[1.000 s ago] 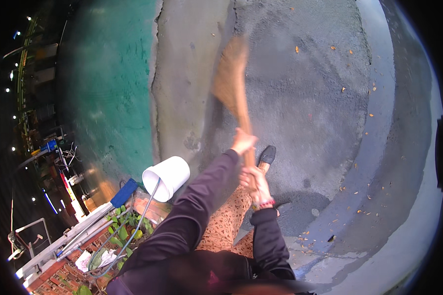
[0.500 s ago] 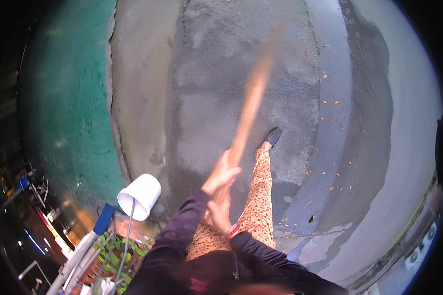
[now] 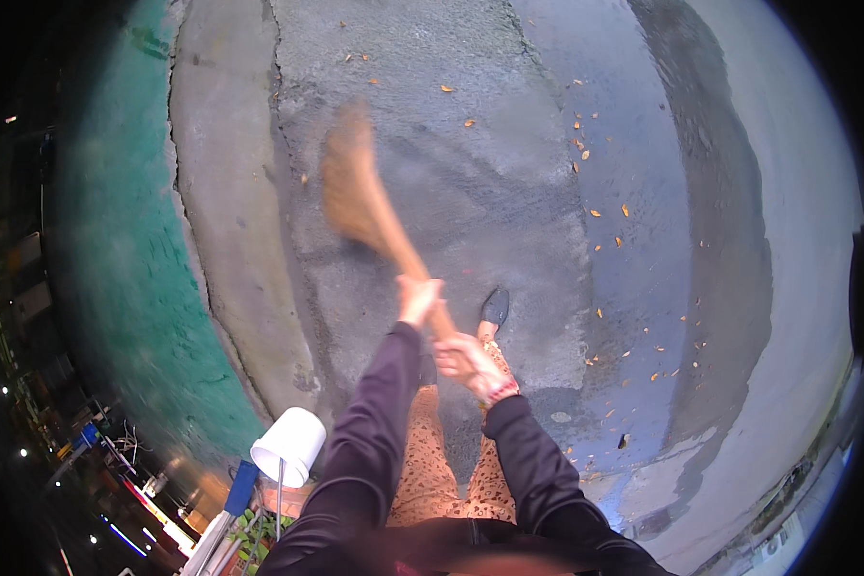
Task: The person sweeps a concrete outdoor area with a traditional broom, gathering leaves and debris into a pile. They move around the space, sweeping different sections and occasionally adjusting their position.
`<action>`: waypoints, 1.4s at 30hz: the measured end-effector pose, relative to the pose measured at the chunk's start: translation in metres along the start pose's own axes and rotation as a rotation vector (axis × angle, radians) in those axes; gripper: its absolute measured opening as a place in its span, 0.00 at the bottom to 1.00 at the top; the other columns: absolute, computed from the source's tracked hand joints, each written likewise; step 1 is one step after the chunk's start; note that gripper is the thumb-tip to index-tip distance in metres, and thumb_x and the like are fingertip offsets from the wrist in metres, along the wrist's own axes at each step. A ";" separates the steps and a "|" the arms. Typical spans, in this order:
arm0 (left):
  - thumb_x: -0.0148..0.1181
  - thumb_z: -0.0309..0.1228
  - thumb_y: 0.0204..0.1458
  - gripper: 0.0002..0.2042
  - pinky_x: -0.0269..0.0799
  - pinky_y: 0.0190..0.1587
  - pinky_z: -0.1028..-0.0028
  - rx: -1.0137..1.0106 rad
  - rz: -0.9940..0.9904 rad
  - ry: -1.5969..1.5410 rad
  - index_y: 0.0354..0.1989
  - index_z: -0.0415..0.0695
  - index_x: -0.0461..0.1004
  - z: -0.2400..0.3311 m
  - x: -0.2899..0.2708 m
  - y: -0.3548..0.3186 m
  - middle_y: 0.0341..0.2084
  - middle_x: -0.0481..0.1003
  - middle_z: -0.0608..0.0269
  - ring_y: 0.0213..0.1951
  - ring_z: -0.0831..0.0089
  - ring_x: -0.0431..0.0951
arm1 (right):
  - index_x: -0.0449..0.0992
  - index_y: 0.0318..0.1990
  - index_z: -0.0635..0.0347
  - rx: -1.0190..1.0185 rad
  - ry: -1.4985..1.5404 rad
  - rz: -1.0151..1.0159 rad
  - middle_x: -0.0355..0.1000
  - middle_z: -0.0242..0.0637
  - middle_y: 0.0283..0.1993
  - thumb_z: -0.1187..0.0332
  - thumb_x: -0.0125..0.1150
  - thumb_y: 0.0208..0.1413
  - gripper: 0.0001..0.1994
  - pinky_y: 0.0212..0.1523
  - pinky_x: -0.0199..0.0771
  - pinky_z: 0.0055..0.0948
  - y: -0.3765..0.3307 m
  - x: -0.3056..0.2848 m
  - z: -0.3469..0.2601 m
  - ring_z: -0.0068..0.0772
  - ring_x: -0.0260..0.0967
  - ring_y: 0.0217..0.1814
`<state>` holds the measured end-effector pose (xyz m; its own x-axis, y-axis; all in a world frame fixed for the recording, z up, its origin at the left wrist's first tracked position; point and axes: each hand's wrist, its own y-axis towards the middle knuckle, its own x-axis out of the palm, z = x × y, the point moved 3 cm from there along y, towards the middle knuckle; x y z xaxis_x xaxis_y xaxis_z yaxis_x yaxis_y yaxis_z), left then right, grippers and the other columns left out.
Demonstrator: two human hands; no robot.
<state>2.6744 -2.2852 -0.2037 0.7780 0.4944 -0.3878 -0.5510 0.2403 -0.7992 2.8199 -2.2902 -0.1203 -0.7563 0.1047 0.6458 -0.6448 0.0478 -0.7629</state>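
A straw broom [image 3: 348,192] reaches out over the paving ahead of me, its wide bristle end blurred and turned to the left. My left hand [image 3: 419,300] is closed around the middle of its length, where the shaft leads down from the bristles. Lower and to the right, my right hand [image 3: 466,363], with a red bracelet at the wrist, grips the shaft near its lower end. Small yellow leaves [image 3: 595,213] lie scattered on the ground, mostly to the right, with a few far ahead.
At the lower left, a white bucket [image 3: 291,440] hangs tilted on a grey pole, above green plants [image 3: 256,536] and a blue-ended rail. Green ground [image 3: 125,278] runs along the left beyond a cracked edge. My dark shoe [image 3: 495,305] stands just ahead of my hands.
The broom has swung from pointing up and right to pointing up and left. My hands have spread apart along the shaft, and the view has shifted, with both feet nearer together.
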 end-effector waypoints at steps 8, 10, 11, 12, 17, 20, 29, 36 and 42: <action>0.59 0.28 0.38 0.29 0.77 0.36 0.65 0.141 -0.870 0.449 0.51 0.31 0.58 0.092 0.201 -0.128 0.28 0.76 0.44 0.31 0.55 0.80 | 0.68 0.38 0.63 -0.626 0.176 0.470 0.67 0.32 0.28 0.72 0.50 0.53 0.06 0.22 0.68 0.22 -0.106 -0.032 -0.049 0.22 0.65 0.22; 0.58 0.24 0.42 0.24 0.68 0.18 0.73 0.041 -1.080 0.176 0.49 0.35 0.59 0.108 0.173 -0.146 0.17 0.70 0.63 0.15 0.75 0.70 | 0.66 0.46 0.67 -0.785 0.023 0.536 0.68 0.35 0.37 0.73 0.50 0.52 0.14 0.33 0.70 0.24 -0.103 0.000 -0.040 0.24 0.66 0.32; 0.57 0.23 0.42 0.25 0.67 0.18 0.73 0.067 -1.034 0.199 0.52 0.36 0.58 0.110 0.150 -0.152 0.17 0.69 0.63 0.15 0.75 0.70 | 0.64 0.51 0.69 -0.769 -0.040 0.530 0.67 0.36 0.43 0.74 0.50 0.51 0.19 0.43 0.68 0.26 -0.105 0.014 -0.027 0.25 0.66 0.40; 0.56 0.23 0.43 0.27 0.66 0.18 0.73 0.083 -0.993 0.184 0.54 0.37 0.57 0.106 0.124 -0.160 0.17 0.68 0.64 0.15 0.76 0.69 | 0.63 0.51 0.71 -0.741 -0.034 0.530 0.67 0.37 0.42 0.75 0.49 0.50 0.19 0.45 0.68 0.28 -0.105 0.026 -0.008 0.25 0.66 0.41; 0.56 0.24 0.46 0.39 0.66 0.15 0.77 0.082 -0.412 -0.083 0.67 0.46 0.44 0.053 -0.041 -0.173 0.28 0.73 0.57 0.16 0.78 0.69 | 0.45 0.62 0.68 -0.189 -0.360 0.023 0.67 0.43 0.38 0.72 0.55 0.50 0.33 0.31 0.77 0.29 -0.110 0.072 0.082 0.30 0.71 0.28; 0.57 0.23 0.44 0.35 0.70 0.17 0.73 0.165 0.048 -0.086 0.64 0.46 0.50 0.021 -0.141 -0.165 0.23 0.70 0.61 0.16 0.75 0.70 | 0.57 0.59 0.64 0.121 -1.067 -0.235 0.69 0.38 0.35 0.58 0.57 0.57 0.28 0.32 0.75 0.25 -0.100 0.083 0.075 0.26 0.70 0.30; 0.54 0.37 0.47 0.08 0.71 0.25 0.72 -0.098 0.135 -0.716 0.24 0.46 0.69 -0.017 -0.412 0.016 0.17 0.73 0.62 0.18 0.69 0.72 | 0.69 0.51 0.59 -0.486 -0.257 0.394 0.68 0.28 0.29 0.61 0.56 0.60 0.16 0.39 0.73 0.33 -0.078 0.004 -0.137 0.24 0.67 0.30; 0.56 0.28 0.41 0.17 0.72 0.22 0.66 -0.102 0.227 -0.349 0.41 0.34 0.68 0.126 -0.260 0.209 0.21 0.73 0.58 0.19 0.69 0.74 | 0.71 0.43 0.56 -0.478 -0.174 0.889 0.67 0.29 0.26 0.66 0.55 0.58 0.09 0.35 0.74 0.35 -0.099 0.049 -0.149 0.26 0.67 0.27; 0.55 0.29 0.44 0.47 0.73 0.47 0.60 0.041 -0.443 0.413 0.68 0.38 0.28 0.262 -0.126 0.150 0.40 0.73 0.34 0.42 0.46 0.77 | 0.70 0.45 0.57 -0.250 -0.296 0.573 0.69 0.32 0.26 0.71 0.53 0.58 0.08 0.37 0.75 0.38 0.042 0.226 -0.112 0.30 0.69 0.27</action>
<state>2.4148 -2.0922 -0.1545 0.9843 -0.0229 -0.1749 -0.1527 0.3856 -0.9100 2.6344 -2.1533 -0.0097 -0.9914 -0.0924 0.0932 -0.1168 0.2973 -0.9476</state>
